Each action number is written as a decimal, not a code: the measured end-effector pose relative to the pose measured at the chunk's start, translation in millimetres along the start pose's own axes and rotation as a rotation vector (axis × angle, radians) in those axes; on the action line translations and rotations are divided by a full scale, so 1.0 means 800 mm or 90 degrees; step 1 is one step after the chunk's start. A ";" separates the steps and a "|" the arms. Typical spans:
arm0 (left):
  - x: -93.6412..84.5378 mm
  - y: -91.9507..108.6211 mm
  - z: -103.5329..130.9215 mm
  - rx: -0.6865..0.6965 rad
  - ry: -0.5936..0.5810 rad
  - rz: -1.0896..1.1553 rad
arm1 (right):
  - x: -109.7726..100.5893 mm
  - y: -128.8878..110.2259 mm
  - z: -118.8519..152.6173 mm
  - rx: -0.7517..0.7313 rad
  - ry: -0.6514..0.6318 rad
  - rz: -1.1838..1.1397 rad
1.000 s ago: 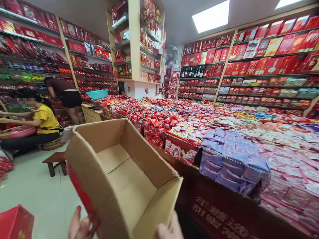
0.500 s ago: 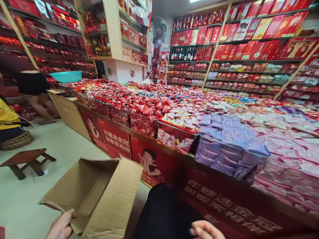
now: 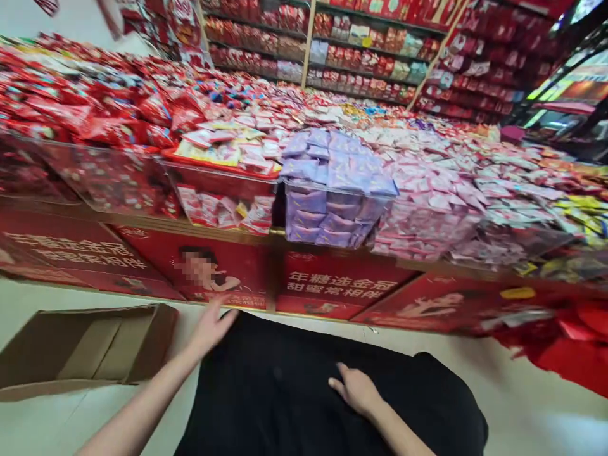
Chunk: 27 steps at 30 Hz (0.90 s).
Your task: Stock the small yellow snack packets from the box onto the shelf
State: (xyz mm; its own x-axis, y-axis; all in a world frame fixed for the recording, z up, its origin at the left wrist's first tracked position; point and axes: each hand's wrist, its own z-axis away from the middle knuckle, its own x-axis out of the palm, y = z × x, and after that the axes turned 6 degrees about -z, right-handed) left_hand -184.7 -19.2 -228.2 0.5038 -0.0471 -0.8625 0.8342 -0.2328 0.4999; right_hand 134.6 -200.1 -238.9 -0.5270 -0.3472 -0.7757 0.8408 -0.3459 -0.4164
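My left hand (image 3: 215, 328) is off the box, fingers stretched forward and thumb apart, beside my knee under black cloth (image 3: 285, 405). It holds nothing. Above my lap is my right hand (image 3: 357, 387), its thumb and forefinger apart and the other fingers partly curled; nothing shows in it. An open cardboard box (image 3: 114, 351) stands on the floor to the left, and what I see of its inside is bare. In front, a clear bin holds purple packets (image 3: 332, 164) stacked above its rim, next to a bin of red and white packets (image 3: 223, 209).
A long counter with red printed panels (image 3: 327, 278) runs across in front of my knees. Pink packets (image 3: 427, 196) and red-wrapped sweets (image 3: 128, 171) fill neighbouring bins. Red material (image 3: 570, 342) lies at the right. Stocked shelves (image 3: 266, 47) line the back wall.
My left hand has let go of the cardboard box, which now stands on the floor at the left. The view has turned right and down; both hands are now over or beside my lap.
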 end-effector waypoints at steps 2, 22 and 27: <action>0.043 0.071 0.005 0.121 -0.167 -0.014 | -0.004 -0.014 0.010 -0.035 -0.022 -0.051; 0.070 0.172 0.102 0.333 -0.378 -0.246 | -0.018 0.004 0.085 0.011 -0.042 -0.555; 0.064 0.172 0.108 0.283 -0.353 -0.279 | -0.008 0.001 0.075 -0.001 -0.013 -0.547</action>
State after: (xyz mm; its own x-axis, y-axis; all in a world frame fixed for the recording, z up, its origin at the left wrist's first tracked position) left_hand -63.6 -137.6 -210.6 -0.1263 -0.3066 -0.9434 0.7037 -0.6980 0.1327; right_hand 131.4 -250.2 -205.5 -0.9832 0.0192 -0.1815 0.1483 -0.4955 -0.8559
